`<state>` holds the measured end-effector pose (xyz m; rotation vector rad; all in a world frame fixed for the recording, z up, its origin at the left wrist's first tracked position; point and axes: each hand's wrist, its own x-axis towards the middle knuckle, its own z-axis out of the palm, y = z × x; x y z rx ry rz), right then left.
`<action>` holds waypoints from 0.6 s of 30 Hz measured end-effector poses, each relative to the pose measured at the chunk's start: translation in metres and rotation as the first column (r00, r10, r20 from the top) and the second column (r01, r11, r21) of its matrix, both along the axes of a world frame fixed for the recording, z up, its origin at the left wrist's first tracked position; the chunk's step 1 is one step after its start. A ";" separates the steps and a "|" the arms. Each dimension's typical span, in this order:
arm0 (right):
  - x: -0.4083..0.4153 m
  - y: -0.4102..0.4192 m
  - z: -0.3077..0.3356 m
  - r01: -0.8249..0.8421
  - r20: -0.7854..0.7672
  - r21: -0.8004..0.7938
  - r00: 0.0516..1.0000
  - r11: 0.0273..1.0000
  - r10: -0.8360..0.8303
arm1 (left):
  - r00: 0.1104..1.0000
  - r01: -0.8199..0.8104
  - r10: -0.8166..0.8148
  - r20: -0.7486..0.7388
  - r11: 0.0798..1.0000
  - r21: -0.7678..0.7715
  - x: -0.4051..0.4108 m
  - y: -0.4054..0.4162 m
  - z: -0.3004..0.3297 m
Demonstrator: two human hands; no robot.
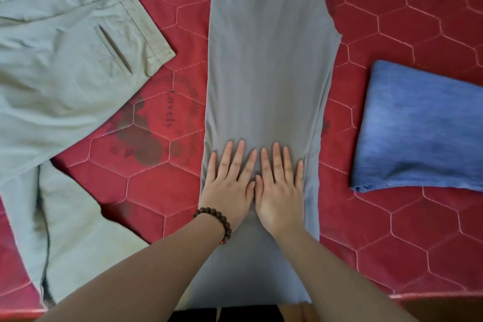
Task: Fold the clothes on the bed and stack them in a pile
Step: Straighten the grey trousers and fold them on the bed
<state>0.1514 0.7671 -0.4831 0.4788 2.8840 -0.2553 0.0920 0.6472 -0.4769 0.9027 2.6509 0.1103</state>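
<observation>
Both hands, left (pixel 226 185) and right (pixel 280 185), press flat with straight fingers, side by side on a smooth grey garment (pixel 266 60) folded into a long strip down the red quilted bed (pixel 407 230). Rumpled green trousers (pixel 65 73) lie left; a folded blue cloth (pixel 423 133) sits right, apart.

— What's the surface here?
— A bed (pixel 407 230), covered in red quilting stitched in hexagons, with dark flower prints and some lettering left of centre.
— And lying on it?
— Down the middle, a long grey garment (pixel 266 65), spread flat in a narrow strip. On the left, pale green trousers (pixel 60 65), loosely crumpled. On the right, well apart, a folded blue garment (pixel 418 128).
</observation>
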 end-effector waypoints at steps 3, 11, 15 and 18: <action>0.019 -0.006 0.000 -0.020 0.008 -0.002 1.000 1.000 0.020 | 0.999 -0.033 0.033 -0.013 0.999 -0.013 0.024 -0.007 -0.003; 0.086 -0.019 0.001 -0.113 0.038 -0.011 0.993 0.994 0.114 | 0.991 -0.136 0.136 0.008 0.991 -0.009 0.104 -0.025 -0.001; 0.132 -0.033 0.005 -0.088 0.040 -0.015 0.995 0.996 0.089 | 0.994 -0.099 0.100 0.032 0.995 -0.024 0.144 -0.039 0.003; 0.163 -0.045 0.006 -0.076 0.028 -0.038 0.997 0.996 0.077 | 0.997 -0.040 0.042 0.071 0.999 -0.022 0.162 -0.055 0.006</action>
